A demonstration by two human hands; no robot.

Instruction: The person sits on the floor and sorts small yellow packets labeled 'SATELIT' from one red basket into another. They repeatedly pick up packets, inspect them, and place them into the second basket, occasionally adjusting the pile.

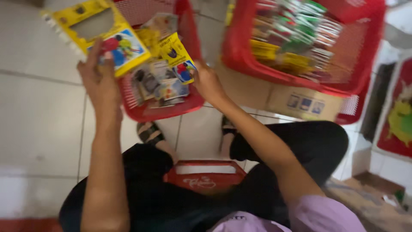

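Here, left hand (99, 79): fingers gripping a yellow card pack (101, 32), likely light, bendable; edges look best for holding.
Right hand (207, 83): pinching a small yellow pack (178, 56) over the red basket (171, 109).

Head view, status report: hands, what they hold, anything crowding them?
Left hand grips yellow pack, raised. Right hand holds small yellow pack over red basket. Second red basket close by at right, full.

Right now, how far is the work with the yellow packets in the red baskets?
Done: the red basket in front already holds several packets. In hand: the left hand holds up a big yellow packet, and the right hand grips a smaller yellow packet at that basket's edge. Left: the second red basket is full of small packs. The picture is blurred, so finer details are unclear.
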